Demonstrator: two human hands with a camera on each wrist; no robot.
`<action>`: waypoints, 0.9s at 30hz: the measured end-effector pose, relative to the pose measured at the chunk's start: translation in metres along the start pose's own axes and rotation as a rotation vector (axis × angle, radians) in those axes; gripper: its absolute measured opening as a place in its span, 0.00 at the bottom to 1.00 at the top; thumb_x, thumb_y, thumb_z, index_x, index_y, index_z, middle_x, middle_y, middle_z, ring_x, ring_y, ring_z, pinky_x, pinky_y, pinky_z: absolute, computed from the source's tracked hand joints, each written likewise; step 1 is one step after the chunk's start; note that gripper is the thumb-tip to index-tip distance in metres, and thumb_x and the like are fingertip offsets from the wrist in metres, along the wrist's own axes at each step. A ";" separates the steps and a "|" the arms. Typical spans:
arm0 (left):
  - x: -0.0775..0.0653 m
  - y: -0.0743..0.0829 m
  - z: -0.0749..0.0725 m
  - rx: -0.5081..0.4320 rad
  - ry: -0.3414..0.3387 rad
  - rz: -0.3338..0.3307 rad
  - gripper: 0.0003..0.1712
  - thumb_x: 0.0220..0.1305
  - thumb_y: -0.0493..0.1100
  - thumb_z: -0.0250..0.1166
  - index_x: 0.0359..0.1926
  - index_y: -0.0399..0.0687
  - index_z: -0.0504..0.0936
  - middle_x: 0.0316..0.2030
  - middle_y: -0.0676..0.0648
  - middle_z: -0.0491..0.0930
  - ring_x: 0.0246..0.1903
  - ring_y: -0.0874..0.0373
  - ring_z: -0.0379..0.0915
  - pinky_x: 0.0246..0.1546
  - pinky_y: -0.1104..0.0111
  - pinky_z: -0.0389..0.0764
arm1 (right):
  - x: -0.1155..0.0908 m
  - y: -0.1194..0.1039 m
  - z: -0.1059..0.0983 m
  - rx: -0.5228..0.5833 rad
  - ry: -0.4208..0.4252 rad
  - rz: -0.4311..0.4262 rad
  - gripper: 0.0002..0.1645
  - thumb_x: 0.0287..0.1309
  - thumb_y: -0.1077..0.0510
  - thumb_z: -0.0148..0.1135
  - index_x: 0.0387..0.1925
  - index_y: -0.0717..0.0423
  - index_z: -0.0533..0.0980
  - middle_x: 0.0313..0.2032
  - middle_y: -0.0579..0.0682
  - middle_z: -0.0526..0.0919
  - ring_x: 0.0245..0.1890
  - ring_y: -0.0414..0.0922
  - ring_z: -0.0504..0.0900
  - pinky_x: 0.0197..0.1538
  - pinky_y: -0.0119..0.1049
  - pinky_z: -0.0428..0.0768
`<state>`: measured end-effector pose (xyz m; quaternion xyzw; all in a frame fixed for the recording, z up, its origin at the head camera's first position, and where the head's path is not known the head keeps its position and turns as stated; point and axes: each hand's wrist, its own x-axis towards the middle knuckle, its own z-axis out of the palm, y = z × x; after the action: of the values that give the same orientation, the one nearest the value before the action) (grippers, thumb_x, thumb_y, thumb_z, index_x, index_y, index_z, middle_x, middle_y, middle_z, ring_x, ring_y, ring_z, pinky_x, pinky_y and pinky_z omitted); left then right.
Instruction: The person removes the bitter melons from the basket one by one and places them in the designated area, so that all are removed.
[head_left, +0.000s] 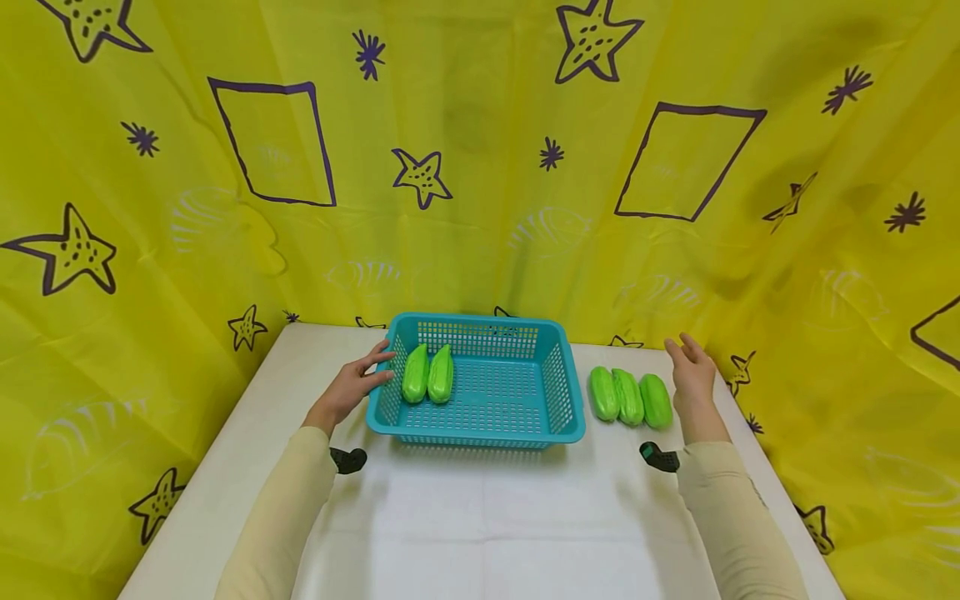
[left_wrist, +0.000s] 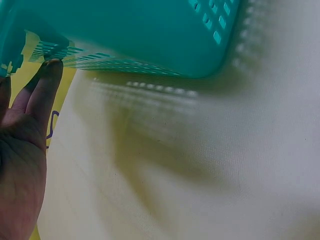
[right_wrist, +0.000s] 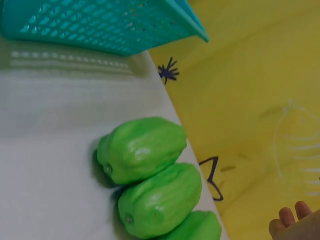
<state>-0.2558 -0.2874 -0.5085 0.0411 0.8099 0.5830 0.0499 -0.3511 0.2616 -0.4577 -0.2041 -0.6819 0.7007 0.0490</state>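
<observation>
Two green, oblong, papaya-like fruits [head_left: 440, 375] lie side by side at the left end of a teal plastic basket [head_left: 487, 437]. My left hand [head_left: 352, 389] is at the basket's left rim, its fingers extended; the fingertips appear to touch the rim. In the left wrist view, the fingers [left_wrist: 44, 92] reach up to the basket wall. Three more green fruits [right_wrist: 145, 150] form a row on the table to the right of the basket. Just right of that row, my right hand [head_left: 693, 383] hovers with relaxed fingers and holds nothing.
A white-covered table [head_left: 480, 508] bears the basket and the loose fruits. Yellow curtains [head_left: 480, 250] with dark star drawings hang behind the table and along both sides. Each wrist wears a dark camera device [head_left: 660, 457].
</observation>
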 end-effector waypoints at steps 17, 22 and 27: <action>0.001 0.000 0.000 -0.001 0.001 0.000 0.32 0.71 0.50 0.59 0.71 0.45 0.65 0.77 0.57 0.45 0.75 0.43 0.38 0.65 0.43 0.62 | -0.022 -0.015 0.040 0.030 -0.151 -0.102 0.37 0.69 0.50 0.56 0.75 0.52 0.57 0.75 0.55 0.51 0.74 0.50 0.50 0.74 0.43 0.53; 0.001 0.000 0.000 0.000 0.003 -0.006 0.33 0.71 0.51 0.59 0.71 0.45 0.65 0.77 0.57 0.45 0.75 0.43 0.38 0.65 0.43 0.62 | -0.025 -0.016 0.052 0.013 -0.193 -0.114 0.38 0.69 0.50 0.57 0.75 0.53 0.57 0.75 0.55 0.51 0.74 0.50 0.51 0.74 0.43 0.53; 0.000 0.000 0.001 0.012 0.003 -0.010 0.32 0.72 0.49 0.58 0.72 0.46 0.65 0.76 0.58 0.45 0.75 0.43 0.38 0.65 0.43 0.63 | -0.033 -0.018 0.064 0.041 -0.267 -0.097 0.38 0.69 0.51 0.56 0.75 0.52 0.55 0.75 0.55 0.49 0.74 0.49 0.50 0.74 0.43 0.51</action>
<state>-0.2561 -0.2868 -0.5083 0.0364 0.8137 0.5778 0.0517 -0.3475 0.1914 -0.4335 -0.0748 -0.6770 0.7321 -0.0044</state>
